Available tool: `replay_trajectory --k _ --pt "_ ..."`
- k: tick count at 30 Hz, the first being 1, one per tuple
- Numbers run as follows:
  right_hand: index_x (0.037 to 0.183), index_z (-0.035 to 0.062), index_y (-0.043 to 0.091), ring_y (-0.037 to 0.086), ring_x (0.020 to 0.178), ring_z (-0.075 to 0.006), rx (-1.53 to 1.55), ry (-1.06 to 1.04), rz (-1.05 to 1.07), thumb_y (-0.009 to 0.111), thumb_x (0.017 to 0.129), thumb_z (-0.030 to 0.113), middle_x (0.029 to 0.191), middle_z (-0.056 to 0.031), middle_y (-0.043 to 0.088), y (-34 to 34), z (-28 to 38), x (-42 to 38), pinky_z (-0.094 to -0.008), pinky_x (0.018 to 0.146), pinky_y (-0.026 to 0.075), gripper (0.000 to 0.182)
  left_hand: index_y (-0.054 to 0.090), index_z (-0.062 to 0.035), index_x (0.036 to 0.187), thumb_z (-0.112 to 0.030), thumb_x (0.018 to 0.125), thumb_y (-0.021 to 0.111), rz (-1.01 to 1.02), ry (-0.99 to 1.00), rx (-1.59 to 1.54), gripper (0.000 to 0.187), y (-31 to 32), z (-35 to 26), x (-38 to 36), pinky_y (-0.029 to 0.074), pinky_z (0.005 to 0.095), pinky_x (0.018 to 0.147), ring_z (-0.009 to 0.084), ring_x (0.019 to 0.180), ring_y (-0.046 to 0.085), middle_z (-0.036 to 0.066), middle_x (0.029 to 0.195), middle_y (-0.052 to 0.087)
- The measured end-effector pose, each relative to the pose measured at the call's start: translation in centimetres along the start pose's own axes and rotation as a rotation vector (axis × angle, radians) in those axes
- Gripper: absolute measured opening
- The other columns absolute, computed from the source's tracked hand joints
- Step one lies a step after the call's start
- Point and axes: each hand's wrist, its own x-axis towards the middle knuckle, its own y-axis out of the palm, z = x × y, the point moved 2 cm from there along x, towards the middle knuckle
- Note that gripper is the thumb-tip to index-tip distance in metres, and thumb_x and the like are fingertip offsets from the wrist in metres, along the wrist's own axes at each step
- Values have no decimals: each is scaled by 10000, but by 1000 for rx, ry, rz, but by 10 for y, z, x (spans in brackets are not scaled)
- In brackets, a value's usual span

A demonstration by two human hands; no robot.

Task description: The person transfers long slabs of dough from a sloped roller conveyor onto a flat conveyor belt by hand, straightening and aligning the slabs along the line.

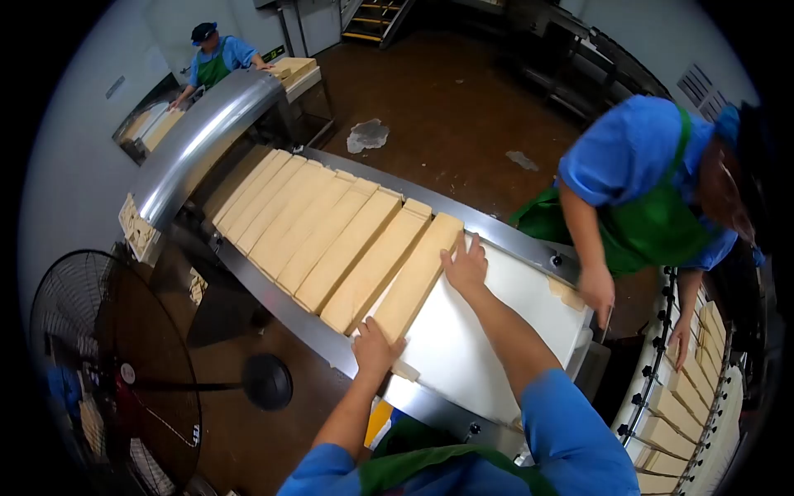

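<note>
A long, pale beige block (pixel 415 281) lies crosswise on a white conveyor belt (pixel 488 331). My left hand (pixel 376 349) grips its near end, with the fingers along the end and side. At the far end, my right hand (pixel 467 266) has its fingers over the edge and top, so the block sits between both hands. Just left of it is another beige block (pixel 376 269), slightly apart at a narrow gap. Several more such blocks (pixel 302 215) lie side by side farther up the belt. The undersides of my fingers are hidden.
A curved metal hood (pixel 207 140) spans the belt's far end. Metal rails (pixel 504 236) edge the belt. A co-worker (pixel 637 190) leans in on the right, beside a second conveyor with blocks (pixel 670 405). Another person (pixel 219 62) stands behind the hood. A fan (pixel 116 372) stands lower left.
</note>
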Motion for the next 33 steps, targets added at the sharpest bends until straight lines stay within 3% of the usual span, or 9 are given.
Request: replay_trajectory --k 5,9,11,17,19,21,24,27,33 --pt "1457 185 271 268 1349 -358 10 92 179 493 841 596 1526 -206 108 -7 48 35 -453 1050 311 773 280 59 1352 -603 728 643 116 -16 223 980 15 7 6 311 582 972 343 1071 546 223 1254 451" --pt "1418 145 316 353 1292 -407 92 164 112 603 764 558 1496 -246 147 -3 37 29 -471 1032 355 825 228 78 1386 -600 731 635 183 -19 174 1027 32 20 11 301 539 1027 359 1213 446 251 1326 401" --pt "1414 129 311 375 1271 -407 -37 238 17 624 757 537 1482 -231 185 -25 13 12 -467 1033 358 834 188 93 1390 -546 707 671 224 81 141 1053 56 40 19 351 500 1015 383 1250 400 290 1359 346" --pt "1418 143 287 354 1259 -433 343 700 121 681 732 474 1498 -112 138 -98 -96 -67 -558 918 426 858 256 66 1220 -293 642 768 372 302 -38 852 48 -39 -18 450 493 880 488 1039 458 298 1131 386" --pt "1411 38 250 445 1201 -410 252 820 93 681 714 505 1476 -188 195 -132 -133 -109 -464 973 403 944 219 70 1262 -282 639 774 402 390 -32 906 54 -76 -47 464 480 880 465 1034 486 276 1168 361" --pt "1394 124 274 353 1256 -439 249 859 -81 738 680 447 1499 -159 91 -101 -191 -122 -529 918 431 910 268 50 1249 -257 641 767 418 372 -81 844 64 -111 -72 431 481 902 451 1064 448 273 1176 356" --pt "1324 27 311 356 1264 -417 479 947 -354 729 675 409 1460 -298 95 -138 -242 -180 -465 1003 382 861 339 25 1220 -210 641 749 245 635 -119 747 91 -144 -102 382 464 938 430 1096 395 271 1190 340" --pt "1305 -15 296 363 1250 -420 537 954 -604 718 675 369 1419 -290 172 -166 -294 -256 -460 991 388 850 376 4 1227 -134 643 719 228 657 -325 691 90 -188 -153 341 439 966 416 1112 356 262 1208 326" --pt "1294 -12 284 379 1163 -420 460 1166 -1154 707 733 324 1234 -268 325 -236 -376 -481 -469 997 364 779 341 -35 1318 -15 646 694 540 1128 -302 759 94 -279 -280 339 442 984 433 1154 342 260 1227 323"
